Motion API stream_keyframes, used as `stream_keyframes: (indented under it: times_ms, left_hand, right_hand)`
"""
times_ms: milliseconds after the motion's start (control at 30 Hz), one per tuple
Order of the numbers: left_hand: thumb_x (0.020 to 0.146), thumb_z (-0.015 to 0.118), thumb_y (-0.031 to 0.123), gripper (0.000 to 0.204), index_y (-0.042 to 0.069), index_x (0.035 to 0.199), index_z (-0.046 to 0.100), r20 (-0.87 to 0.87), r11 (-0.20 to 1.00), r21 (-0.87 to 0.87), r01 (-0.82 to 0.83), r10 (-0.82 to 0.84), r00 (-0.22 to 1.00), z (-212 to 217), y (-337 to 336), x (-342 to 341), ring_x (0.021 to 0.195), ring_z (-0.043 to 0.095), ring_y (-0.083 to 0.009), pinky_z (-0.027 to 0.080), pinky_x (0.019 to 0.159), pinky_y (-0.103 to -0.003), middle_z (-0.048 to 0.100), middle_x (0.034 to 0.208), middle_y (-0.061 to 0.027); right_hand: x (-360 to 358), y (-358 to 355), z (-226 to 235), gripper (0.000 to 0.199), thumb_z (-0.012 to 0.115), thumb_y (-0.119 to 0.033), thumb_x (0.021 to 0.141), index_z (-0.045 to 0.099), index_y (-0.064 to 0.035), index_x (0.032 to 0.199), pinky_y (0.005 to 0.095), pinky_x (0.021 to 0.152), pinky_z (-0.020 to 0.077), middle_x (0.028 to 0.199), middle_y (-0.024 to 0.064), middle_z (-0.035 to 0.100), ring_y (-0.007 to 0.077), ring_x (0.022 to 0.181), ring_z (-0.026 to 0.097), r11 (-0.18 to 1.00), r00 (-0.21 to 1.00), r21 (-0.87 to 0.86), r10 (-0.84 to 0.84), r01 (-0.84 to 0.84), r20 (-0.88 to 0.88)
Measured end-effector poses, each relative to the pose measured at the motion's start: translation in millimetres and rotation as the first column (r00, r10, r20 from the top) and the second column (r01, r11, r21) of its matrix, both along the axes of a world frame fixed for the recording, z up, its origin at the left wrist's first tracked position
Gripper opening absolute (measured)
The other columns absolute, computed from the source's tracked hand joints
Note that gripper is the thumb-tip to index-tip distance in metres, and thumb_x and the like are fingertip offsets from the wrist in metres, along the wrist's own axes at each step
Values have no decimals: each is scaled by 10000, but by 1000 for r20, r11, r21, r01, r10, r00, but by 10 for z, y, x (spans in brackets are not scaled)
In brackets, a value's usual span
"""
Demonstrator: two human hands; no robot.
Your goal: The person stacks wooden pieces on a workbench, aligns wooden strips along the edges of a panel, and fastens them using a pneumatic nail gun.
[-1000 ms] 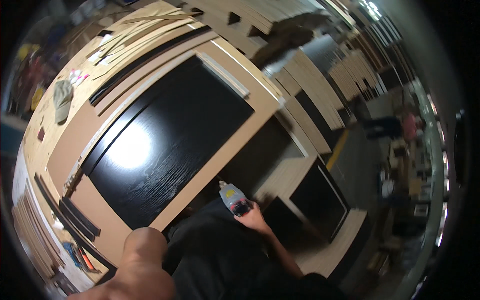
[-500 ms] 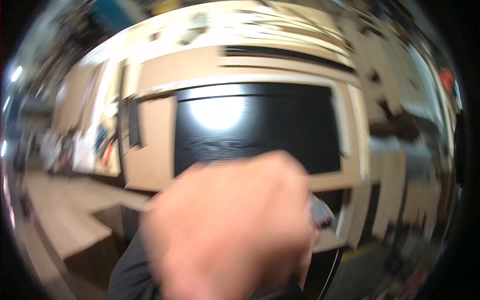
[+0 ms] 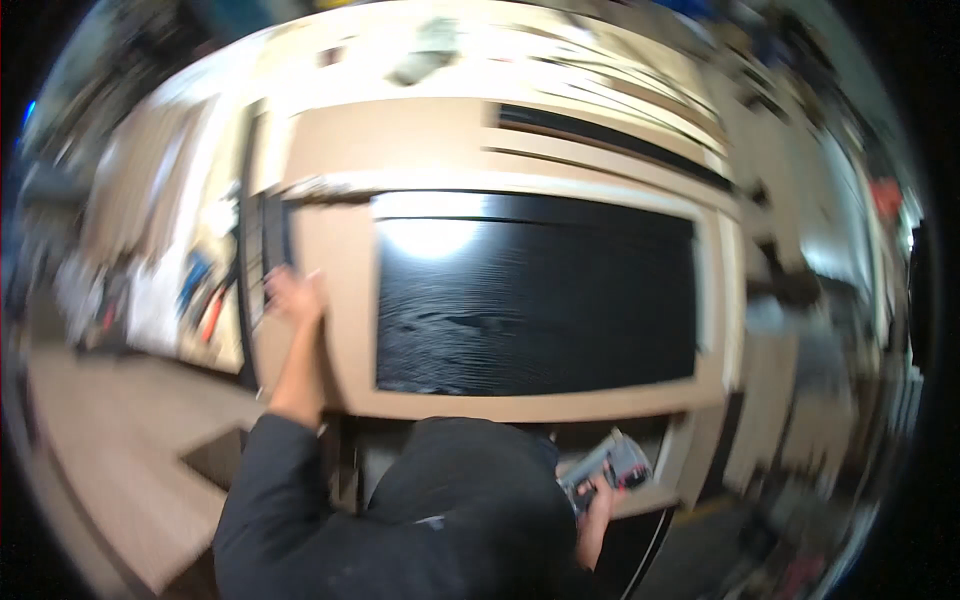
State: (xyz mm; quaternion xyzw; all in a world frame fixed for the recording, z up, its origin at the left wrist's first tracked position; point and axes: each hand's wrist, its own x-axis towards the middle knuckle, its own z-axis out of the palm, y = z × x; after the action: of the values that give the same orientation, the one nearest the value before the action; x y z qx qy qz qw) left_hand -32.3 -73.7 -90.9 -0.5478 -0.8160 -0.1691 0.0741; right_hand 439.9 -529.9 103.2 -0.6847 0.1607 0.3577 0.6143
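My left hand (image 3: 296,296) reaches to the left side of a light brown board, its fingers spread and slightly blurred. It is at the lower end of a short dark strip (image 3: 275,232); whether it touches the strip I cannot tell. Low on the right, my right hand (image 3: 597,498) is wrapped round a grey-and-black hand-held power tool (image 3: 612,468) with red details. A glossy black rectangular panel (image 3: 540,300) with a wood-grain look lies on the light brown board (image 3: 480,407), between and beyond my hands.
Long dark and light strips (image 3: 610,143) lie behind the panel. A grey object (image 3: 428,50) sits at the far side. Orange and blue hand tools (image 3: 213,312) lie left of the board. Stacked boards (image 3: 150,190) stand farther left, and more panels (image 3: 765,390) lie at right.
My left hand, which filled the lower middle close to the camera, has moved away to the board's left side and opened. The power tool has shifted slightly down and left.
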Motion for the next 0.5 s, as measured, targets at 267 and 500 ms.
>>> stream_keyframes:
  times_ms: [267,500]
  left_hand:
    - [910,547,224,494,8,1344,452,-194,979,56,194,-180,964,120,-205,632,1240,447,-396,353,1037,-494,464,1352,-251]
    - [819,667,247,515,-42,1230,551,441,999,-7,41,-34,897,493,-154,807,1074,581,-356,414,969,-424,615,1177,-226]
  right_hand:
    - [-5,-199,-75,98,545,37,745,557,4,837,285,494,440,639,57,566,152,505,539,989,955,-132,-24,66,295]
    - [876,-771,-51,44,598,-18,750,574,-11,714,282,492,442,595,34,562,134,499,547,898,893,-437,239,-53,381]
